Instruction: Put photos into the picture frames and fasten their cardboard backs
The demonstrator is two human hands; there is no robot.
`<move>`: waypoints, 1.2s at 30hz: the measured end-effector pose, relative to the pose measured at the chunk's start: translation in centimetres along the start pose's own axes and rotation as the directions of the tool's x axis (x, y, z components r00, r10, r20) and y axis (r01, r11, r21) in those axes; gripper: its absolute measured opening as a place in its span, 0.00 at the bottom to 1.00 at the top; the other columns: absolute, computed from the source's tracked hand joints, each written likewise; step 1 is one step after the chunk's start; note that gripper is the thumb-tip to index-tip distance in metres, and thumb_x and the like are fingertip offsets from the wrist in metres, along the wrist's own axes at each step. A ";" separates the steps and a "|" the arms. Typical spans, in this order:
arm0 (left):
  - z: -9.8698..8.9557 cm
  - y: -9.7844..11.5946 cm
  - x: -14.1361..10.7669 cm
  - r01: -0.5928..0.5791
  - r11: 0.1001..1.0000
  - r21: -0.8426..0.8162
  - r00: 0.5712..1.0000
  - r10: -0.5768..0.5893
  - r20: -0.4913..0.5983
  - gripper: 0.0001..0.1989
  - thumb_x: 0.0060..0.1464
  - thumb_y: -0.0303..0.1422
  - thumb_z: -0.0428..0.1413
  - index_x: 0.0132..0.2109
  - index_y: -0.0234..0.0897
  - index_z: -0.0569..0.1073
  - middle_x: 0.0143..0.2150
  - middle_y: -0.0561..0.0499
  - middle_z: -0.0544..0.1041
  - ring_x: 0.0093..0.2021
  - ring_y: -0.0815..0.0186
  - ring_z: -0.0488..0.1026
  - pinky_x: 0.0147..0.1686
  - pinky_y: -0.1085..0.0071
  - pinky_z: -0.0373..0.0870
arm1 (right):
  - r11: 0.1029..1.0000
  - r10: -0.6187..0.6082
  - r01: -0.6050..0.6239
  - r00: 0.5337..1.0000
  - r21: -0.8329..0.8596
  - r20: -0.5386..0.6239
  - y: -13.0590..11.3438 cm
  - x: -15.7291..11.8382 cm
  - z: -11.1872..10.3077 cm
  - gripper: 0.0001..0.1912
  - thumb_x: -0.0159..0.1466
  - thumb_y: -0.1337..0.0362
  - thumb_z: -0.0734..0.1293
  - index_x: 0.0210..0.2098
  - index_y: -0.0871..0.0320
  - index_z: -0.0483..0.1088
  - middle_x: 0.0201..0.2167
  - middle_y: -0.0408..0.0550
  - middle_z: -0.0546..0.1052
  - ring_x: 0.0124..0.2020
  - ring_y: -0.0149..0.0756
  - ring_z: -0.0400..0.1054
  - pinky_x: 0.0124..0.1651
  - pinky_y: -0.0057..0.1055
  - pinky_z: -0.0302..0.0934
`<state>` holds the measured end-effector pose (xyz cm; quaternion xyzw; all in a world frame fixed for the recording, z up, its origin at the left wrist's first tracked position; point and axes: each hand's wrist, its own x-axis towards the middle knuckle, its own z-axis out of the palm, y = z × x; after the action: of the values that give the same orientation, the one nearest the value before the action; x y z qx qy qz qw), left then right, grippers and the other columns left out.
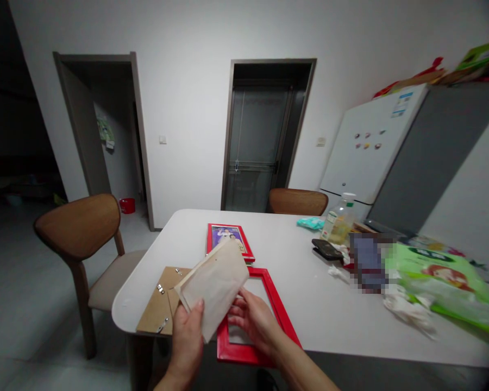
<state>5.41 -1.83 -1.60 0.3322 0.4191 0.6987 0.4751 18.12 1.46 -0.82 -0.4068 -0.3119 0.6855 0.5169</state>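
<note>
My left hand (188,336) grips the lower left of a stack of off-white paper sheets (218,282), thumb on top. At the sheets' lower right edge, the fingers of my right hand (252,320) are closed on them. Beneath my right hand lies a red frame (283,315) with an open middle, near the table's front edge. A brown backing board (152,309) with metal clips lies to the left, partly covered by the sheets. Behind them is a smaller red frame (248,251) holding a picture of people on purple, its lower part hidden by the sheets.
On the right of the white table (309,304) are a bottle (339,220), a black wallet-like item (327,250), crumpled tissues (409,312) and a green package (452,277). Wooden chairs stand at the left (81,228) and behind (298,201).
</note>
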 end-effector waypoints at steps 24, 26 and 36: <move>0.4 -1.8 -1.5 -0.079 0.912 0.402 0.938 -0.070 0.341 0.20 0.40 0.25 0.51 0.45 0.34 0.65 0.47 0.44 0.69 0.50 0.61 0.63 0.51 0.66 0.57 | 0.913 -0.076 0.003 0.984 -0.409 -0.162 -5.3 2.2 -7.5 0.25 0.42 0.75 0.56 0.42 0.62 0.60 0.29 0.50 0.75 0.26 0.36 0.69 0.29 0.30 0.63; 0.5 -1.9 -2.0 -0.222 0.807 0.548 0.911 -0.028 0.410 0.22 0.39 0.24 0.50 0.46 0.35 0.66 0.50 0.45 0.68 0.51 0.60 0.62 0.53 0.64 0.55 | 0.897 -0.032 -0.030 0.991 -0.441 -0.133 -5.2 2.9 -7.7 0.27 0.42 0.74 0.56 0.43 0.63 0.58 0.28 0.50 0.75 0.24 0.36 0.69 0.27 0.30 0.63; -0.4 -3.6 -2.6 -0.580 0.547 0.603 0.758 0.092 0.646 0.24 0.41 0.24 0.52 0.49 0.37 0.64 0.53 0.42 0.64 0.54 0.55 0.59 0.52 0.53 0.54 | 0.478 -0.315 0.139 0.949 -0.867 -0.022 -3.2 4.7 -6.5 0.23 0.47 0.70 0.56 0.43 0.64 0.63 0.36 0.53 0.74 0.32 0.35 0.68 0.33 0.25 0.58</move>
<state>7.30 -3.65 -5.18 0.7640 0.4484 0.4028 0.2301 24.69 6.91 -2.33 -0.6227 -0.6128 0.3274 0.3601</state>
